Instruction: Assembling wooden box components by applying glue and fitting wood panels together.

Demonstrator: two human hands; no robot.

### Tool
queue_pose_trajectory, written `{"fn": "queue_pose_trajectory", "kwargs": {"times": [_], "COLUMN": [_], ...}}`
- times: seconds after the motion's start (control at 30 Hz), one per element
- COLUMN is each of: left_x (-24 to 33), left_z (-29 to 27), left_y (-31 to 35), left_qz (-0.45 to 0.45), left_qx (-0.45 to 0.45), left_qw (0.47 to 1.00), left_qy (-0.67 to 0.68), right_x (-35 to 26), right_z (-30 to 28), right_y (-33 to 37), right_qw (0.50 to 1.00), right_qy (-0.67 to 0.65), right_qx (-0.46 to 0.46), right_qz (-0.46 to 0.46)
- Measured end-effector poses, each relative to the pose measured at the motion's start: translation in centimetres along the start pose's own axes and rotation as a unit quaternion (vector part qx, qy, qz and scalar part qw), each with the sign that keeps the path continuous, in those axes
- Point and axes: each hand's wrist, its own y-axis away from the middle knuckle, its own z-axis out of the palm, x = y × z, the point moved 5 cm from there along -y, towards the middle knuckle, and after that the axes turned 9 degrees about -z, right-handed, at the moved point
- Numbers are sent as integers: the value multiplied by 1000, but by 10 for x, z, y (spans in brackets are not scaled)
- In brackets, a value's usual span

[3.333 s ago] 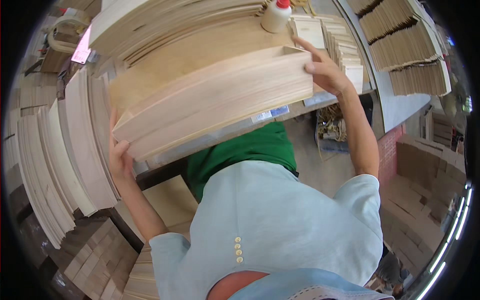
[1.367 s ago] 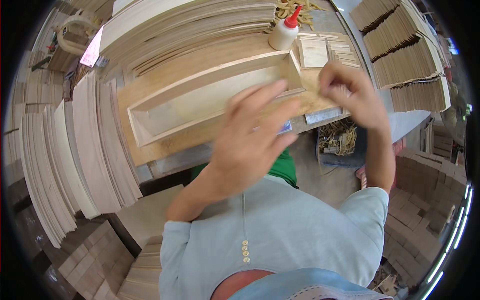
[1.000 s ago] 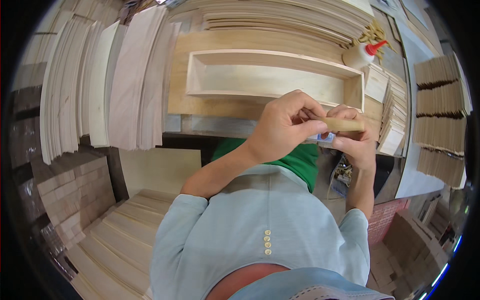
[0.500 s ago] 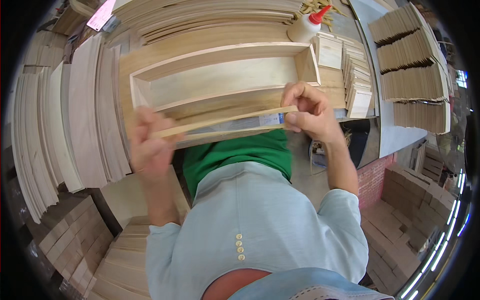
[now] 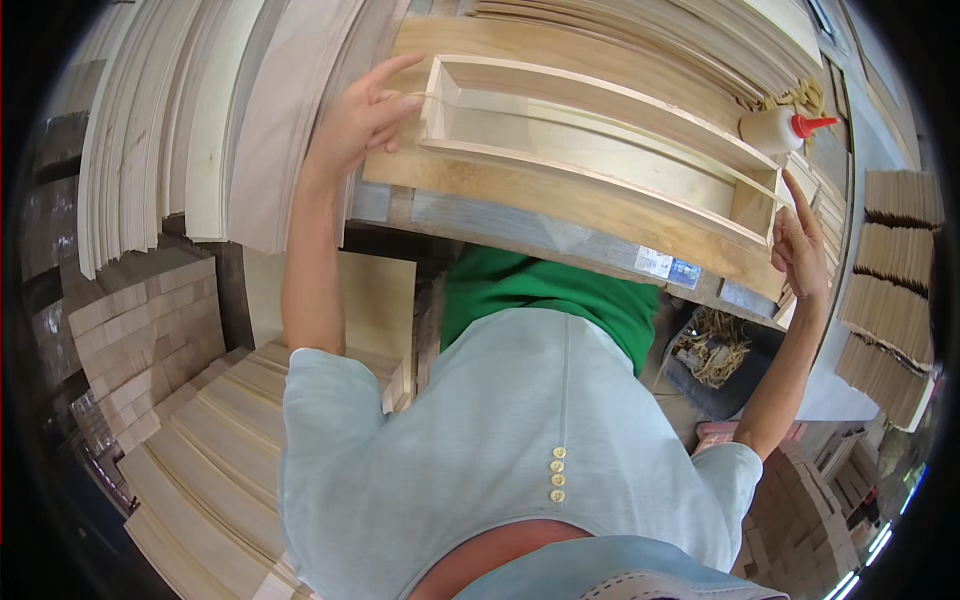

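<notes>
A long, shallow, open wooden box [image 5: 600, 185] lies on a board on the bench. A tan rubber band [image 5: 427, 96] is stretched thin along the box's length, from one short end to the other. At the left end my left hand [image 5: 362, 122] holds the band near the thumb, its index finger stretched out. Beyond the right end, my right hand [image 5: 800, 245] has the other end of the band, the index finger pointing up along the box's end wall and the other fingers curled. Where exactly the band sits on the right fingers is hard to make out.
A white glue bottle [image 5: 770, 130] with a red nozzle lies behind the box's right end, beside loose rubber bands [image 5: 805, 98]. Tall stacks of thin wood panels [image 5: 285, 120] stand at left. Bundled wood pieces [image 5: 895, 245] line the right. A dark bin [image 5: 725, 365] sits below the bench.
My hands have moved far apart, stretching the rubber band from in front of the box out over its length. The view has shifted, and the box now appears further right and tilted.
</notes>
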Motion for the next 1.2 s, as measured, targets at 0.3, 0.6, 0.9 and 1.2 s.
{"fn": "queue_pose_trajectory", "kwargs": {"times": [0.3,0.6,0.9,1.2], "left_x": [-8,-28,-22,35], "left_z": [-2,-10,-21,45], "left_y": [-33,-68,-36,-4], "left_qz": [-57,-51,-66,161], "left_qx": [-36,13,80,64], "left_qw": [992,969,993,851], "left_qy": [104,243,-48,-497], "right_x": [23,35,29,-48], "right_z": [-11,-13,-24,37], "right_y": [-30,-64,-33,-8], "right_qw": [995,987,981,863], "right_qy": [-81,-150,-186,440], "right_qx": [36,42,-49,-113], "right_qz": [46,28,12,-221]}}
